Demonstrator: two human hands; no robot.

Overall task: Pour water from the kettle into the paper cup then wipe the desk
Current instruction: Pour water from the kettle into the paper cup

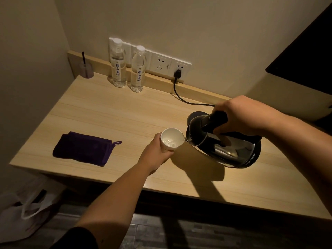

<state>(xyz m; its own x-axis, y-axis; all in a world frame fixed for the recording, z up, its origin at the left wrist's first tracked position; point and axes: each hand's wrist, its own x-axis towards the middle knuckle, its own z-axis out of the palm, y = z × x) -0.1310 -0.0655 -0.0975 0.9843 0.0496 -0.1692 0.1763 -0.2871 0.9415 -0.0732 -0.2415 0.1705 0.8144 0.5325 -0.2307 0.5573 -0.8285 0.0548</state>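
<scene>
The right hand (240, 116) grips the handle of the kettle (226, 141), tilted with its spout at the rim of the paper cup (171, 141), which the left hand (156, 151) wraps around and steadies near the middle of the desk (107, 112). Water shows in the cup's bottom, so pouring looks under way. Next, I judge, the kettle needs levelling and setting down at right, then a reach left for the folded purple cloth (82, 148) to wipe.
</scene>
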